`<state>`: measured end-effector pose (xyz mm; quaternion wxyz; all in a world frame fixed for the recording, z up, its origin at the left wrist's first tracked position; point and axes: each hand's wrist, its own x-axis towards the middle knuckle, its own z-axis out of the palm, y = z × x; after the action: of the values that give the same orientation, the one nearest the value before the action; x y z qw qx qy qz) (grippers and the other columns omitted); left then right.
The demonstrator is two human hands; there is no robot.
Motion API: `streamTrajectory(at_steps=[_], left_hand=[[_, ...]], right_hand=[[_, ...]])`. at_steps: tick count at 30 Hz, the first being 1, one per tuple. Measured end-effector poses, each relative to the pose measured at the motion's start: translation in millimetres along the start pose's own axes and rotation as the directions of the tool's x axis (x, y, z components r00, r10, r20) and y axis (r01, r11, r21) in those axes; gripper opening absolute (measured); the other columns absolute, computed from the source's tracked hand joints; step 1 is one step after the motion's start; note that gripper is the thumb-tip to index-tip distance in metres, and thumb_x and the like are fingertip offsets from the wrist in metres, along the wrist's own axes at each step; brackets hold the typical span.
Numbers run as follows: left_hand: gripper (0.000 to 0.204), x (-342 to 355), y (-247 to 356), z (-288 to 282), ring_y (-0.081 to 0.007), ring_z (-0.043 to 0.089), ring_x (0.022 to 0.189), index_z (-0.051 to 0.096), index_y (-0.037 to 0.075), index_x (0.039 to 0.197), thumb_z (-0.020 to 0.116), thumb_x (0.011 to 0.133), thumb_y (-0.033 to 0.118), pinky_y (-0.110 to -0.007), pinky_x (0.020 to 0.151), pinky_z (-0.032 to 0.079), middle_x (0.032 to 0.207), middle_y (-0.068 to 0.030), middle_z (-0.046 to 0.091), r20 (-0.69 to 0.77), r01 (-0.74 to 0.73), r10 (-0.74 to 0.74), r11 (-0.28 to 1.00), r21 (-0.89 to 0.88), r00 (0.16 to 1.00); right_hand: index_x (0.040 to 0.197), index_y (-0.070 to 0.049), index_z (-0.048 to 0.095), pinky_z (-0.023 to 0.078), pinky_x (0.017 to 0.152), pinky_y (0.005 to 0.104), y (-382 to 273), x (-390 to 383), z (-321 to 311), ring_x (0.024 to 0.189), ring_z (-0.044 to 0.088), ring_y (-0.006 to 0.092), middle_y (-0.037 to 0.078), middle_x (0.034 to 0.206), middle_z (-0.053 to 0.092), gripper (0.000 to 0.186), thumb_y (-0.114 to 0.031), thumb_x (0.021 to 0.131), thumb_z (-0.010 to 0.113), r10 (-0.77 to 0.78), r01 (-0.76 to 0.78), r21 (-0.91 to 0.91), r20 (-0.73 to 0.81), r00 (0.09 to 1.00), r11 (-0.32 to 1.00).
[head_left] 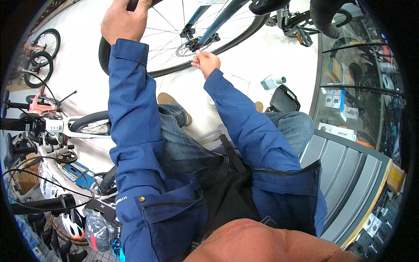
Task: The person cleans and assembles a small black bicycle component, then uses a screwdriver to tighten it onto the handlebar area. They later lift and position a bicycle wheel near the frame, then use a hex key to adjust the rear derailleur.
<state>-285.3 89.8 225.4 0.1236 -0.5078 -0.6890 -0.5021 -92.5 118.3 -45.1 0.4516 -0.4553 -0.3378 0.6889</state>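
Observation:
A bicycle wheel with a black tyre [247,40] and thin spokes stands in front of me. My left hand [125,21] is closed round the tyre at the wheel's upper left. Low on the wheel, beside the disc brake rotor [183,49] and the end of the blue fork [210,34], is my right hand [208,64]. Its thumb and fingers are pinched together; anything between them is too small to make out. The top of the wheel is cut off by the picture's edge.
A clear bottle [271,82] and an open black case [284,99] lie on the floor near my right knee. To the right stand a glass display case [345,74] and a grey ribbed box [334,174]. Several bikes, including a white frame [56,163], crowd the left.

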Motion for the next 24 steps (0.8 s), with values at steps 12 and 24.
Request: streamTrajectory(at_steps=[12, 24], left_hand=[[0.047, -0.1, 6.1, 2.6, -0.0383, 0.073, 0.093, 0.076, 0.003, 0.110, 0.078, 0.089, 0.045, -0.043, 0.084, 0.055, 0.099, -0.0218, 0.075, 0.001, -0.001, 0.001, 1.000, -0.030, 1.000], [0.045, 0.4, 10.5, 1.8, -0.0368, 0.072, 0.090, 0.075, 0.003, 0.110, 0.076, 0.092, 0.045, -0.042, 0.082, 0.055, 0.095, -0.0201, 0.074, 0.038, 0.007, -0.006, 0.999, -0.040, 0.999]], right_hand=[[0.114, 0.009, 0.055, 0.063, 0.067, 0.0323, 15.9, 5.6, 5.7, 0.072, 0.071, 0.0200, 0.017, 0.093, 0.071, 0.020, -0.010, 0.106, 0.054, -0.048, 0.033, -0.110, -0.139, 0.989, 0.993], [0.107, 0.004, 0.057, 0.060, 0.060, 0.0326, 20.3, 5.1, 26.9, 0.064, 0.059, 0.0146, 0.008, 0.081, 0.063, 0.047, -0.039, 0.112, 0.039, 0.033, -0.038, -0.038, -0.137, 0.990, 0.999]])
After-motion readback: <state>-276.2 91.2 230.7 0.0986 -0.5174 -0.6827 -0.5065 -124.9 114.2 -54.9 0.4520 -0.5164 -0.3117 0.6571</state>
